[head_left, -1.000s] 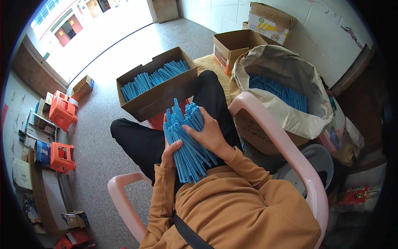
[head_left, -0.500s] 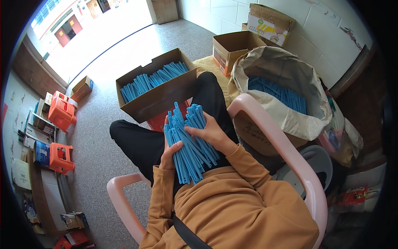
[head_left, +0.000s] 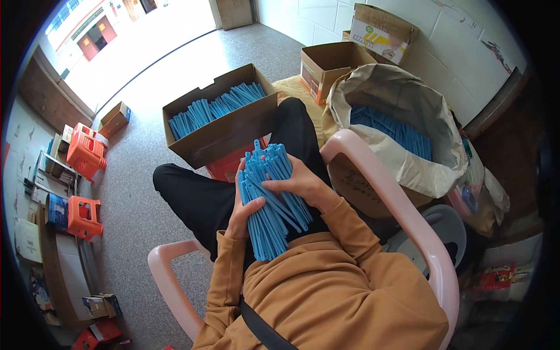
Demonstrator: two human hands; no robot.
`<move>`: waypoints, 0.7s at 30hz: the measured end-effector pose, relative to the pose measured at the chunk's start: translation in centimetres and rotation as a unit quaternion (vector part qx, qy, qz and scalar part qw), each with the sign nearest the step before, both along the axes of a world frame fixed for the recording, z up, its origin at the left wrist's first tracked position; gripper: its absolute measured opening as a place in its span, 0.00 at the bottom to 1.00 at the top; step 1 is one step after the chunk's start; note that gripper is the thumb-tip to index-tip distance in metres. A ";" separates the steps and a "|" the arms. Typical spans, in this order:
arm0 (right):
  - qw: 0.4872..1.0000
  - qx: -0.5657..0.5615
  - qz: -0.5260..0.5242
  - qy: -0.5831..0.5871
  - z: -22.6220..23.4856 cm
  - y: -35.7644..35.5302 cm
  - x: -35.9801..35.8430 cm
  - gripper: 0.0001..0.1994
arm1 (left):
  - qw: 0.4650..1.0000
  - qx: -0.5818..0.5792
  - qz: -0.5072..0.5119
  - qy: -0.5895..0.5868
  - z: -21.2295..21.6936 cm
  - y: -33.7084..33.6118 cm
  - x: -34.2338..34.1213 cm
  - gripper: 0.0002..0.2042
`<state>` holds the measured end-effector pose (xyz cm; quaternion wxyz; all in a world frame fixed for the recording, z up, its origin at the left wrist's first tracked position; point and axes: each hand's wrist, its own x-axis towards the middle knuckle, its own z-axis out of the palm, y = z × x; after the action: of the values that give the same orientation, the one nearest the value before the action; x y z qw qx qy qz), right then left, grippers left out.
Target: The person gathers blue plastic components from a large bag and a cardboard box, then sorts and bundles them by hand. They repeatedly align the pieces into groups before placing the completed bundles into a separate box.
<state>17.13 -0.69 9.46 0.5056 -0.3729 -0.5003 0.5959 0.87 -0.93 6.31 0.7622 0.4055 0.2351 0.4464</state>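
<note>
A thick bundle of blue plastic sticks (head_left: 268, 210), thin and flat with small holes at their ends, rests upright above my lap. Around its left side wraps my left hand (head_left: 241, 213), thumb lying across the front. My right hand (head_left: 300, 184) grips the upper right part, its thumb pressed over the sticks. A few stick ends poke up above the others at the top. The fingers behind the bundle are hidden. Just beyond my knees, an open cardboard box (head_left: 224, 129) holds many more of these sticks in rows.
On my right stands a large pale sack (head_left: 402, 160) with more blue sticks inside. Behind it are an open carton (head_left: 335, 73) and another box (head_left: 382, 35). The pink chair's armrest (head_left: 388, 186) rises beside my right arm. Orange stools (head_left: 86, 217) line the left wall.
The bundle and both hands have shifted slightly right. The sticks are drawn closer together and stand straighter, with the top ends more even.
</note>
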 end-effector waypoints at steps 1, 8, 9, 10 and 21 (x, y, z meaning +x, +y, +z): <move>1.000 -0.010 0.009 -0.011 0.3 -0.2 0.3 0.27 | 0.999 0.035 0.017 0.009 0.5 -0.2 0.3 0.48; 0.999 0.028 -0.020 -0.027 0.8 -1.0 -0.4 0.29 | 0.999 0.040 0.013 -0.014 1.5 -0.5 0.4 0.49; 0.999 0.029 -0.020 -0.028 0.9 -1.1 -0.7 0.29 | 0.999 0.040 0.013 -0.014 1.5 -0.4 0.4 0.49; 0.996 0.053 -0.053 -0.057 1.0 -1.1 -0.9 0.29 | 0.999 0.037 0.015 -0.023 1.4 -0.4 0.4 0.49; 0.981 0.124 -0.087 -0.123 0.7 -1.1 -0.5 0.22 | 0.999 0.014 0.013 -0.027 1.4 -0.3 0.6 0.49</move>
<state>16.65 -1.75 10.16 0.5322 -0.4199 -0.5947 0.4322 1.50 -1.18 7.71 0.7569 0.4009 0.2133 0.4700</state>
